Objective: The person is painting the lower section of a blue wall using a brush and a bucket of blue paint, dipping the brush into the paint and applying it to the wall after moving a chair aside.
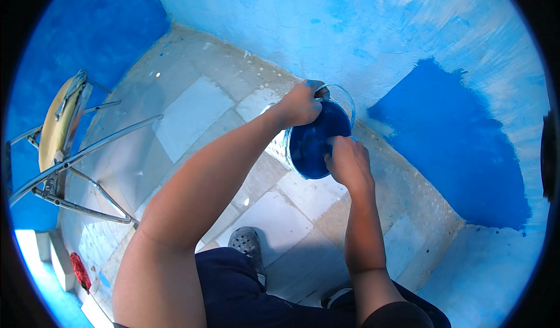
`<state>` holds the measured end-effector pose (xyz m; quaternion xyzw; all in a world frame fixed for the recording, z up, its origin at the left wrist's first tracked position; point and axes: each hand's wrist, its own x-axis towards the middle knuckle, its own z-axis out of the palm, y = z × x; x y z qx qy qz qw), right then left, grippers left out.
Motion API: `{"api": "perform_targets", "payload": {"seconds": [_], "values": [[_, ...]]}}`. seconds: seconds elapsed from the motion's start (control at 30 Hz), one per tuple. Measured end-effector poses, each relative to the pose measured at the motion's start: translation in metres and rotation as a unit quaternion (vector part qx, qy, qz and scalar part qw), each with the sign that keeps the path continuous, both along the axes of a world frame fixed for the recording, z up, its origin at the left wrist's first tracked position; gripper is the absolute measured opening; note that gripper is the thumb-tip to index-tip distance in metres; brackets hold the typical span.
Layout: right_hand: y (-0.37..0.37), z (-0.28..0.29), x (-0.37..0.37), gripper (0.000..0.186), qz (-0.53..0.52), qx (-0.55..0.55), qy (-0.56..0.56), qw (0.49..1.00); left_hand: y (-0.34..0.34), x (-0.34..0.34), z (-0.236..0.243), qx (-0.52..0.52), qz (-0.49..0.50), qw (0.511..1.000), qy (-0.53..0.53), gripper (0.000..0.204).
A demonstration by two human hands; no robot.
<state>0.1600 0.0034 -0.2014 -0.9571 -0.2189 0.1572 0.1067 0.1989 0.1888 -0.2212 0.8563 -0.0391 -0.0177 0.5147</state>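
Note:
A white bucket (pixel 282 149) with dark blue paint (pixel 315 144) inside is tilted in front of me, its mouth turned toward me. My left hand (pixel 300 103) is closed on its far rim, beside one end of the thin pale handle (pixel 344 91). At the near right side of the mouth is my right hand (pixel 351 161). Its fingers are curled over the paint, and whatever they may hold is hidden. Blue smears mark the left fingers.
A folding metal chair (pixel 87 153) with a yellowish pad lies on the left. Light blue wall (pixel 326 30) rises ahead, with a fresh darker blue patch (pixel 449 147) at right. Paint-spotted tiles (pixel 274 217) cover the floor. A red cloth-like thing (pixel 80 271) lies lower left.

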Motion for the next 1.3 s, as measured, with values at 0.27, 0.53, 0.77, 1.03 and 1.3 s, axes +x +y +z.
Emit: {"api": "perform_targets", "payload": {"seconds": [0.27,0.53,0.77,1.03,1.3], "values": [[-0.001,-0.030,0.004,0.013,0.021,0.018,-0.029,0.999,-0.002,0.003,0.000,0.008,-0.022,0.999,-0.024,0.022],[-0.061,-0.026,0.007,0.029,-0.074,0.275,0.234,0.930,0.004,0.002,-0.002,0.006,0.005,1.000,0.001,0.024],[-0.102,-0.054,0.012,0.035,-0.143,0.489,0.387,0.768,0.022,0.006,-0.015,0.008,0.092,0.994,-0.050,0.027],[-0.081,-0.086,0.000,0.038,-0.138,0.646,0.452,0.600,0.071,-0.014,-0.017,-0.094,0.182,0.968,0.145,0.023],[-0.048,-0.135,0.009,0.034,-0.253,0.661,0.429,0.562,0.131,-0.042,-0.010,-0.148,0.225,0.949,0.166,0.025]]}}
